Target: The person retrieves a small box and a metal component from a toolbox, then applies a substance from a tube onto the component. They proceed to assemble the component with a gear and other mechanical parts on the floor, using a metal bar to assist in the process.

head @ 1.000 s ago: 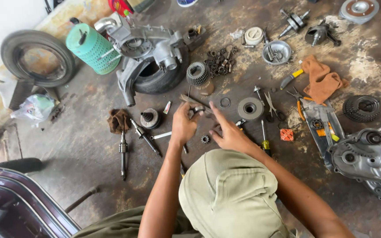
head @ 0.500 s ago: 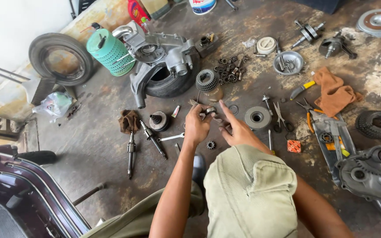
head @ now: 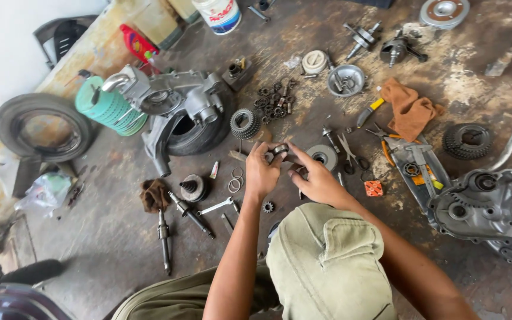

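Head view: a white labelled plastic tub [head: 218,14] and a red bottle [head: 137,42] stand at the floor's far edge. Left hand [head: 262,172] and right hand [head: 315,178], forearms extended, together pinch a small dark metal ring part [head: 279,149] above the stained concrete floor [head: 108,237].

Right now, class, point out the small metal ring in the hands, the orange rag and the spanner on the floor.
small metal ring [head: 279,149], head view, its top face.
orange rag [head: 411,110], head view, middle fold.
spanner [head: 216,207], head view, mid-shaft.
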